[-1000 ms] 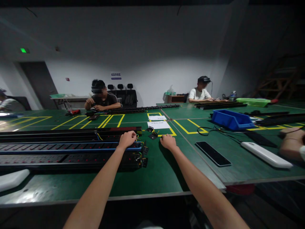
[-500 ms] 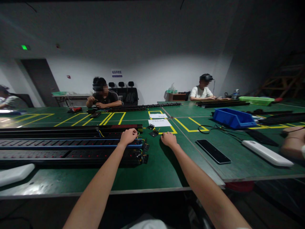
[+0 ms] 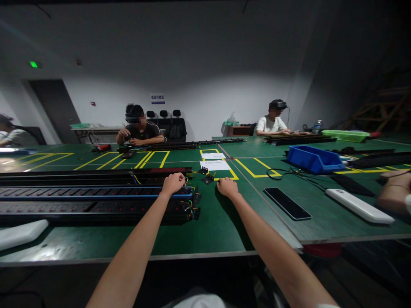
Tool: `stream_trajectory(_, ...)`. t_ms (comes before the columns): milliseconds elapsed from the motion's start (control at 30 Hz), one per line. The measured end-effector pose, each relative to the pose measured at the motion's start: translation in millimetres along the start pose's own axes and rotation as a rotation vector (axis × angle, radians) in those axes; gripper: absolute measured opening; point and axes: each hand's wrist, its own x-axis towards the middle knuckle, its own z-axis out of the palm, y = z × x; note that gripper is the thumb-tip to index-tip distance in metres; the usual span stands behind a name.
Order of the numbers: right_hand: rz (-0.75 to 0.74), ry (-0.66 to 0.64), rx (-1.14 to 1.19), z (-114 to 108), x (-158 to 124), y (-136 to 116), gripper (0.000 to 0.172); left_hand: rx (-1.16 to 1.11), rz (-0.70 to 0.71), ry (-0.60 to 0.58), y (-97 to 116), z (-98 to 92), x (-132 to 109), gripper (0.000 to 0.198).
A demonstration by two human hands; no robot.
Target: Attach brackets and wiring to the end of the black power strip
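Observation:
Long black power strips (image 3: 112, 209) lie side by side at the left, with rows of dark sockets and small red parts; one has a blue edge. My left hand (image 3: 174, 184) rests over their right ends, its fingers curled; what they hold, if anything, is hidden. Yellow-green wires and small black end plates (image 3: 197, 213) stick out from those ends. Lying on the green table (image 3: 205, 235), my right hand (image 3: 227, 187) has its fingers folded in, with nothing visible in it. Small black brackets (image 3: 208, 179) sit just beyond, between both hands.
To the right are a black phone (image 3: 287, 203), a white oblong device (image 3: 359, 206) with a cable, and a blue bin (image 3: 314, 159). Paper labels (image 3: 215, 165) lie ahead within yellow tape. A co-worker's hand (image 3: 396, 188) is at the right edge; other people sit across the table.
Both my hands stay in the same places. Across the table, the person at the left has shifted a raised hand slightly.

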Motion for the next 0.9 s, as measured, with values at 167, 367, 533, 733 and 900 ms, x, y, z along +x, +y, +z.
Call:
stream_trajectory(167,0.001,-0.004,0.0,0.5,-0.2,-0.2,0.045,0.013,-0.002,-0.003,0.0,1.0,0.1,0.021)
stream_trajectory(367,-0.003,0.007,0.001,1.0,0.1,-0.1,0.045,0.017,0.007,0.0,0.0,0.7,-0.4,0.023)
stream_trajectory(533,0.002,0.002,0.007,0.0,-0.8,-0.6,0.045,0.02,-0.001,0.001,0.2,0.4,-1.0,0.022)
stream_trajectory(733,0.001,0.002,0.003,1.1,-0.8,-0.6,0.046,0.022,-0.008,0.002,0.7,0.5,-1.3,0.023)
stream_trajectory(900,-0.004,0.017,-0.002,3.0,-0.2,-0.3,0.045,0.024,0.002,0.007,0.7,0.2,-0.9,0.022)
